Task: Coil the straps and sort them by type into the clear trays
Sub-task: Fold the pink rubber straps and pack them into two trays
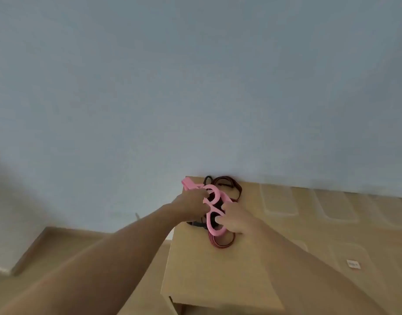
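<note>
So the pink strap [215,197] is up at the far left corner of the worktop [218,283], bent into a couple of fat loops, kind of a figure eight. One loose end pokes out to the left past the worktop's edge. Both hands are on it. The left hand [191,203] comes in from the left with its fingers curled round the upper loop. The right hand [236,220] is just beside it on the right, and its fingers pinch the lower loop. The strap sits right between the two hands, lifted a bit over the pile, but it's blurry so I can't tell exactly how each finger lies.

Underneath and behind it there's a tangle of dark straps [230,185], red and black, bunched against the far edge by the wall [195,87]. One red-and-black loop [220,243] sticks out toward the near side, just below the right hand.

Further right along the far edge there are clear trays [279,214] lying flat on the wood, pretty hard to make out since they're see-through. A small white label [353,264] shows toward the right side. Off the left edge you can see the wooden floor [59,251].
</note>
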Tool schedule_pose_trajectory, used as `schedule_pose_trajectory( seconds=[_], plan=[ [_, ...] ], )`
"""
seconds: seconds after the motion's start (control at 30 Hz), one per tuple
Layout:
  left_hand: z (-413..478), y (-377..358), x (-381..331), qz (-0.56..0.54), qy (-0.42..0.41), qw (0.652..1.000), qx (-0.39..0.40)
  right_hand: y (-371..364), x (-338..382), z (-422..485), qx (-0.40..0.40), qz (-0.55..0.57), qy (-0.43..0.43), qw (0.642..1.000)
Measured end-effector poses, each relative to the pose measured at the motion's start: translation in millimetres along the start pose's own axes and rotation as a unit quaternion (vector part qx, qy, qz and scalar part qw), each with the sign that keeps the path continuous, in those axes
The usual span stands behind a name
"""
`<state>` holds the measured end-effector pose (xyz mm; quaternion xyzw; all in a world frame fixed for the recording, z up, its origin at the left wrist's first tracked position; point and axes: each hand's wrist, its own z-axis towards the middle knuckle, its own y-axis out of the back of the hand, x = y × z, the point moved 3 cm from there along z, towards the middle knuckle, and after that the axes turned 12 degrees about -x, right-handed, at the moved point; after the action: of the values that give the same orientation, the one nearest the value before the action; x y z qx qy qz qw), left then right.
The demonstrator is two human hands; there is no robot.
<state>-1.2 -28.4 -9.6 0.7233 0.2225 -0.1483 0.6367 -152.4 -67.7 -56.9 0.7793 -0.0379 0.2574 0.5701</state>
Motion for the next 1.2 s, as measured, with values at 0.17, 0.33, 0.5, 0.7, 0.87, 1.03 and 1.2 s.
schedule_pose_trajectory(
  seconds=[0.17, 0.33, 0.5, 0.7, 0.87, 1.03, 1.2],
  plan=[
    [16.4, -20.5, 23.1, 0.027, 0.089, 0.995, 0.022, -24.1, -8.0, 34.6, -0.041, -0.044, 0.036, 0.998],
    [40.0, -29.4, 29.5, 0.037, 0.109, 0.993, -0.002, -23.8, -17.8, 54.1, -0.013, -0.046, 0.088, 0.995],
    [56.9, -25.5, 23.0, 0.058, 0.041, 0.997, -0.021, 22.9, -17.0, 78.3, -0.008, 0.205, 0.094, 0.974],
    [78.9, -9.9, 20.0, -0.075, 0.112, 0.987, -0.090, 90.8, -14.3, 74.8, -0.039, 0.480, 0.029, 0.876],
    [88.4, 21.8, -11.9, -0.207, 0.119, 0.960, -0.146, 106.6, -19.0, 59.4, -0.039, 0.483, 0.016, 0.875],
    [90.2, 62.5, -66.0, -0.361, 0.054, 0.912, -0.186, 101.7, -16.4, 46.8, -0.062, 0.459, -0.020, 0.886],
    [84.3, 82.5, -96.4, -0.430, -0.021, 0.888, -0.161, 113.9, -3.6, 33.8, -0.113, 0.427, 0.010, 0.897]
  ],
)
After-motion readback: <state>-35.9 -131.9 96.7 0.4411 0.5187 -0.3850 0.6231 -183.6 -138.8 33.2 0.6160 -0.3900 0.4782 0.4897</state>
